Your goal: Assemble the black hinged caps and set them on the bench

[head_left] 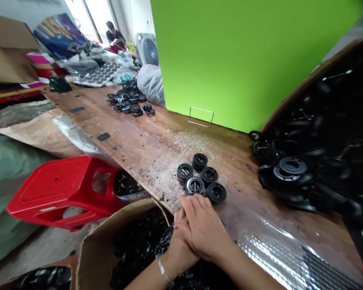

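My right hand (201,225) lies across my left hand (180,241) at the front edge of the wooden table. The right fingers are stretched out and close together, with no object showing in them. Most of the left fingers are hidden beneath the right hand, so their hold is unclear; a silver bangle circles that wrist. Just beyond the fingertips stands a cluster of several round black plastic parts. The nearest is a part with a silvery ring (195,185), beside a plain black part (216,193). Another black part (199,161) sits at the back of the cluster.
A wooden table (151,141) carries a pile of black parts (128,96) farther off. A green board (218,60) stands behind, with a wire bracket (201,117). Black parts (290,169) spill from a container at right. Below left are a cardboard box (93,245) and red stool (57,181).
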The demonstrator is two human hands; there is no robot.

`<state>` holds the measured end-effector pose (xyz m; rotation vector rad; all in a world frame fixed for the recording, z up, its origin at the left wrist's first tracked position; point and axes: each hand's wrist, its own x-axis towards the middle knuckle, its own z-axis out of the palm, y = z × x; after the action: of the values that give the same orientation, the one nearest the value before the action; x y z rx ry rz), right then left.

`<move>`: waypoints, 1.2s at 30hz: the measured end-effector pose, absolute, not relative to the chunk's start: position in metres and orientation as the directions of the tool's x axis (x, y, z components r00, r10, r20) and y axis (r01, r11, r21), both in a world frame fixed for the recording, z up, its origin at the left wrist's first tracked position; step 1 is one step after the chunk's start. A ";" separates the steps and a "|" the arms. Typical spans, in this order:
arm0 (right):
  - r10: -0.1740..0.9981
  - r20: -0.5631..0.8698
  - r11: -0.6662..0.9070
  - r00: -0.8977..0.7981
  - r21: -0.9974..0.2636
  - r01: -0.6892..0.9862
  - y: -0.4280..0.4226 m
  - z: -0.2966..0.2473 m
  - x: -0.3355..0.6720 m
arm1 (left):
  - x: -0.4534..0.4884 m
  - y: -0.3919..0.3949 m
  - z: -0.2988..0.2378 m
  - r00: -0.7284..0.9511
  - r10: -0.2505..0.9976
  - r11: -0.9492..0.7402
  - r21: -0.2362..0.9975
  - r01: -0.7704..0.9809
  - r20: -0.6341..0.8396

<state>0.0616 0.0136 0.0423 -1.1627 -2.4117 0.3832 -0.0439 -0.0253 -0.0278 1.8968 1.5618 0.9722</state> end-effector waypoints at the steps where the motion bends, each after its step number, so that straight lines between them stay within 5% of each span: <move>1: 0.779 0.321 0.625 -0.538 -0.452 0.636 0.012 0.045 0.066 | -0.044 -0.025 -0.024 0.128 0.968 -0.248 0.748 0.616 0.216; 4: 0.740 0.520 0.667 -0.427 -0.485 0.566 0.003 0.048 0.086 | -0.047 -0.023 -0.008 0.214 0.952 -0.304 0.736 0.604 0.218; 7: 0.786 0.581 0.554 -0.213 -0.507 0.660 -0.009 0.039 0.111 | -0.048 -0.019 0.004 0.067 0.967 -0.237 0.768 0.595 0.246; 11: 0.940 0.340 0.207 0.028 -0.635 0.744 -0.012 0.010 0.133 | -0.045 -0.004 0.006 -0.081 0.953 -0.176 0.755 0.631 0.290; 16: 0.988 0.105 0.013 0.112 -0.786 0.618 0.013 -0.016 0.127 | -0.042 0.023 0.000 -0.039 0.957 -0.203 0.759 0.618 0.288; 26: 0.980 0.159 0.070 0.116 -0.831 0.552 0.083 -0.004 0.103 | -0.041 0.064 -0.001 -0.074 0.939 -0.196 0.701 0.686 0.335; 36: 0.953 0.253 0.126 0.169 -0.833 0.538 0.000 0.053 0.223 | -0.032 0.031 0.015 -0.060 0.824 -0.379 0.626 0.681 0.564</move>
<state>0.2227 -0.0002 0.0528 -1.5329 -1.4894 0.5721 -0.0322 0.0309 0.0150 2.0440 1.6568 1.4232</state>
